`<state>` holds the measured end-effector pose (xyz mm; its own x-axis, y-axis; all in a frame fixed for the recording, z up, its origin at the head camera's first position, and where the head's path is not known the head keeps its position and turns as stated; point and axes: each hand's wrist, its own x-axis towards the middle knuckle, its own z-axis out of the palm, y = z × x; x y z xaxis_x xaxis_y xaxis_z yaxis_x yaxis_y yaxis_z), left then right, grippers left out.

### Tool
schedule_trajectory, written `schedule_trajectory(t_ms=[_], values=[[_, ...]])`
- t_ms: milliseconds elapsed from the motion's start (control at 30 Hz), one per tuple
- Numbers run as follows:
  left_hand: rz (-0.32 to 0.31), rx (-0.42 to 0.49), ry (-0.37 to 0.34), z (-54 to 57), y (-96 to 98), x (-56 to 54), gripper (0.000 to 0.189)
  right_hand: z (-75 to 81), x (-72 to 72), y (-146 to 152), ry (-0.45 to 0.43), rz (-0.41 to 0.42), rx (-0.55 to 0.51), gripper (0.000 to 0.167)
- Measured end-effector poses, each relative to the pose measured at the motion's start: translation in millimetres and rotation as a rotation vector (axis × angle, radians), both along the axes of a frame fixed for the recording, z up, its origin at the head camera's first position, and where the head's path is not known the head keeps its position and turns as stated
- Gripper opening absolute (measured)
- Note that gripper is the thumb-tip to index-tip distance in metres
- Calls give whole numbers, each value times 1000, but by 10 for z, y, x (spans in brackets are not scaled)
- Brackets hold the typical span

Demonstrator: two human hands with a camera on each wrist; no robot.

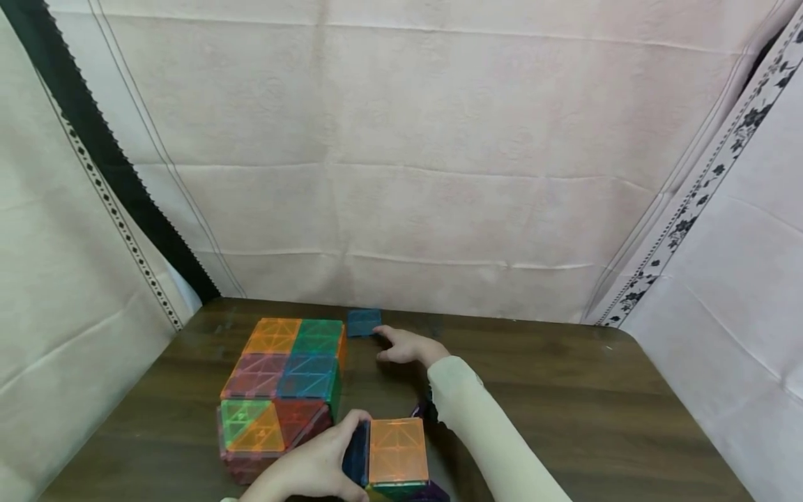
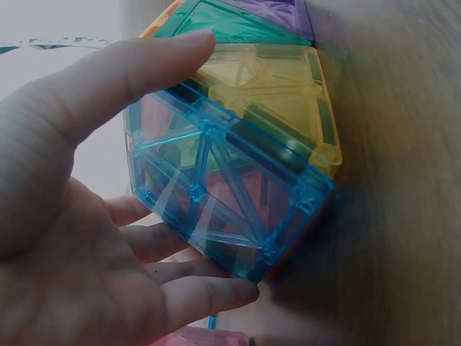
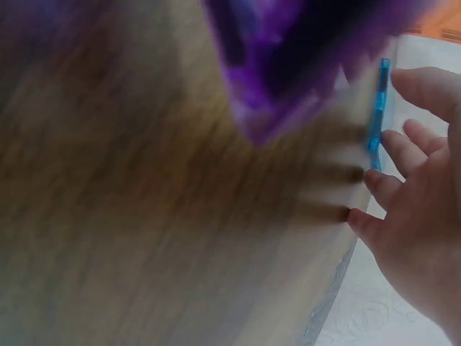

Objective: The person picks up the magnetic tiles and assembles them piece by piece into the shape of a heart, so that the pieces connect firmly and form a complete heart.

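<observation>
My left hand (image 1: 320, 460) grips a small block built of translucent magnetic tiles, thumb on one side and fingers on the other. In the left wrist view a blue tile (image 2: 209, 173) faces the palm, and a yellow tile (image 2: 288, 101) adjoins it under the thumb. An orange tile (image 1: 397, 450) tops the block in the head view. Farther off, my right hand (image 1: 410, 346) reaches to a loose blue square tile (image 1: 363, 322) lying flat by the table's back edge. Its extended index fingertip is right at the tile's corner; the right wrist view shows the fingers spread beside that tile (image 3: 378, 108).
A larger box of magnetic tiles (image 1: 257, 376) in orange, green, blue and red stands left of both hands. A purple tile piece (image 3: 288, 72) shows blurred near the right wrist. White cloth (image 1: 439, 174) hangs behind the wooden table (image 1: 596, 404).
</observation>
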<state>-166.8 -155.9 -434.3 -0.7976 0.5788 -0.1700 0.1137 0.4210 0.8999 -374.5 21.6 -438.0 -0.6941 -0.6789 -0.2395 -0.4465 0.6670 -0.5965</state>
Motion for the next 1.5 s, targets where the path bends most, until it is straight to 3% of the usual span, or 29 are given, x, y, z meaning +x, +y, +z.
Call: schedule_trajectory(t_ms=[333,600,900,1067,1233,1367,1500], values=[[-2,-34,14,41,9,-3,89,60,167,265,60,55,48,63],[11,-51,20,71,5,26,91,38,563,803,84,112,46,61],[41,-81,18,55,33,21,100,140,1015,1314,41,71,32,58],[33,-66,9,34,48,24,96,133,1182,1464,57,59,12,57],[29,-54,-8,31,71,37,96,66,1150,1473,122,57,-59,56],[26,-52,-2,33,71,35,96,-6,978,1396,167,49,-139,61],[22,-47,1,29,69,34,96,-91,775,1311,155,31,-180,72]])
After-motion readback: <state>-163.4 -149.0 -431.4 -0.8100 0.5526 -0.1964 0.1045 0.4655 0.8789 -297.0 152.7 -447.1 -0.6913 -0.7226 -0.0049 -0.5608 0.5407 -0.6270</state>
